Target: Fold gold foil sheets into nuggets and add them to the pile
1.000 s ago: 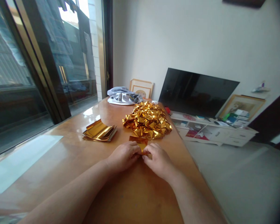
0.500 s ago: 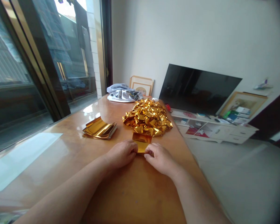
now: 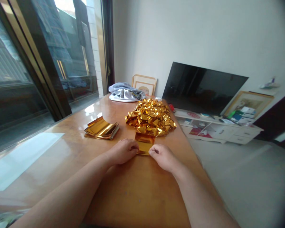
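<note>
A sheet of shiny gold foil paper (image 3: pixel 144 145) lies on the wooden table between my hands, its far part darker and creased across. My left hand (image 3: pixel 124 152) pinches its near left corner with curled fingers. At the near right corner, my right hand (image 3: pixel 163 159) holds the edge between thumb and forefinger. Just beyond the sheet rises a heap of folded gold paper pieces (image 3: pixel 153 117). To the left of the heap sits a stack of flat gold foil sheets (image 3: pixel 102 129), the top ones curling up.
The glossy wooden table (image 3: pixel 133 196) runs away from me, its right edge beside the heap. A pale sheet (image 3: pixel 26 158) lies at the left. Folded clothes (image 3: pixel 125 93) sit at the far end. A television (image 3: pixel 201 88) stands on a white cabinet (image 3: pixel 218 133) beyond.
Both hands have drawn slightly outward along the near edge, and more of the gold sheet shows between them. The view has tilted a little; the heap and stack stay put.
</note>
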`<state>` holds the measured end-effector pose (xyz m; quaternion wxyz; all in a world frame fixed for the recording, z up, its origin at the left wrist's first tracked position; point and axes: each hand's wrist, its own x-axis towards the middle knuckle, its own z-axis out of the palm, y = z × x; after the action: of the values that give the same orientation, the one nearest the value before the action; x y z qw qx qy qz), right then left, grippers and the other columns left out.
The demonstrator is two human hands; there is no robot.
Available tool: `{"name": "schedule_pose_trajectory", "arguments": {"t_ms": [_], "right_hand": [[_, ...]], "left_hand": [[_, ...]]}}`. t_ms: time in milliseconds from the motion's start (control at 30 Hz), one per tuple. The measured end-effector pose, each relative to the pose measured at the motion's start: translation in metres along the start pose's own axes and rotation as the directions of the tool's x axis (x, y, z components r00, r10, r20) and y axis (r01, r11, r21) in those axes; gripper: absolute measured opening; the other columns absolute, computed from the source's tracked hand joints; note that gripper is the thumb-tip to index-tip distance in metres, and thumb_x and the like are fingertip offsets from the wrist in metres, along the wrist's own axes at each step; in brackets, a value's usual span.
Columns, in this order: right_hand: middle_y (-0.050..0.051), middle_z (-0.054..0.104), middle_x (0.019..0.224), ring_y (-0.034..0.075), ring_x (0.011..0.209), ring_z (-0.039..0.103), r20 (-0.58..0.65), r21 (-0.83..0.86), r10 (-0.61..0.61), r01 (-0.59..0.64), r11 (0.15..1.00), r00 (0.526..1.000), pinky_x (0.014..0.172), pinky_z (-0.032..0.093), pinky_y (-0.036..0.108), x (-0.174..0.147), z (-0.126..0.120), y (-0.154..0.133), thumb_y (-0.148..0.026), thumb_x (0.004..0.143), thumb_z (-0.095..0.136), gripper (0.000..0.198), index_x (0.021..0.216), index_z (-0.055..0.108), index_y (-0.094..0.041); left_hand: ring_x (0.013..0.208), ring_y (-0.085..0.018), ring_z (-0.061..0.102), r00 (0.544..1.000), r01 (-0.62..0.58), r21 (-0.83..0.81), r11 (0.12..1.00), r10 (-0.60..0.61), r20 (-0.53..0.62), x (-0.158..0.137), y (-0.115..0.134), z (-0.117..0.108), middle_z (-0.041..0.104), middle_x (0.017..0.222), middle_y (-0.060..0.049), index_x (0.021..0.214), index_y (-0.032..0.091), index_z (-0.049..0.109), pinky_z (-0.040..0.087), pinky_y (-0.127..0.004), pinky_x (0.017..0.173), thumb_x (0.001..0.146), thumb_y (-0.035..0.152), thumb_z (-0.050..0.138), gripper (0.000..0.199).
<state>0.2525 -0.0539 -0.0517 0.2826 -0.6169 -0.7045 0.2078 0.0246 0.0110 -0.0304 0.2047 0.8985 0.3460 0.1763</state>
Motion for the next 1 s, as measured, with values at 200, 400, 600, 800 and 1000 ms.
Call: {"name": "schedule_pose_trajectory", "arguments": {"t_ms": [200,400,600,800,1000], "right_hand": [[0.000,0.067,0.074,0.014,0.066,0.056,-0.020,0.008,0.045,-0.045,0.999,0.999,0.059,0.035,0.023,0.003,0.001,0.004,-0.035,0.089,0.056,0.021,0.075,0.062,-0.020],[0.000,0.068,0.074,0.014,0.066,0.057,-0.026,-0.005,0.078,-0.078,0.997,0.997,0.059,0.035,0.023,0.004,0.001,0.001,-0.034,0.086,0.057,0.019,0.074,0.062,-0.021],[0.000,0.067,0.071,0.014,0.065,0.056,-0.032,0.000,0.087,-0.087,0.996,0.996,0.058,0.035,0.023,0.004,0.000,-0.001,-0.034,0.086,0.057,0.019,0.073,0.062,-0.020],[0.000,0.067,0.071,0.014,0.065,0.057,0.001,0.012,0.067,-0.067,0.998,0.998,0.058,0.036,0.023,0.004,-0.001,0.003,-0.034,0.086,0.056,0.021,0.072,0.062,-0.020],[0.000,0.067,0.072,0.014,0.064,0.057,-0.005,0.026,0.086,-0.086,0.996,0.996,0.057,0.035,0.023,0.005,0.001,0.004,-0.036,0.086,0.057,0.021,0.073,0.063,-0.020]], "left_hand": [[0.079,-0.018,0.063,0.999,0.053,-0.009,0.999,-0.053,-0.001,0.003,-0.005,0.002,0.071,0.089,-0.003,0.086,0.021,0.069,0.043,-0.024,0.067,0.086,0.026,0.053,0.016],[0.081,-0.019,0.064,0.995,0.100,-0.038,0.994,-0.100,0.003,0.005,-0.010,0.004,0.072,0.092,-0.003,0.091,0.022,0.070,0.045,-0.025,0.070,0.086,0.027,0.052,0.019],[0.079,-0.018,0.063,0.989,0.147,-0.047,0.988,-0.147,0.020,0.005,-0.011,0.000,0.071,0.089,-0.003,0.091,0.022,0.069,0.044,-0.025,0.068,0.086,0.030,0.050,0.021],[0.079,-0.018,0.063,0.987,0.158,-0.026,0.987,-0.157,0.030,0.001,-0.007,-0.004,0.071,0.088,-0.001,0.091,0.024,0.068,0.042,-0.025,0.067,0.082,0.028,0.053,0.018],[0.078,-0.018,0.063,0.989,0.143,0.037,0.989,-0.144,0.045,0.001,-0.002,-0.006,0.071,0.087,-0.001,0.086,0.023,0.069,0.040,-0.025,0.066,0.084,0.028,0.052,0.018]]}}
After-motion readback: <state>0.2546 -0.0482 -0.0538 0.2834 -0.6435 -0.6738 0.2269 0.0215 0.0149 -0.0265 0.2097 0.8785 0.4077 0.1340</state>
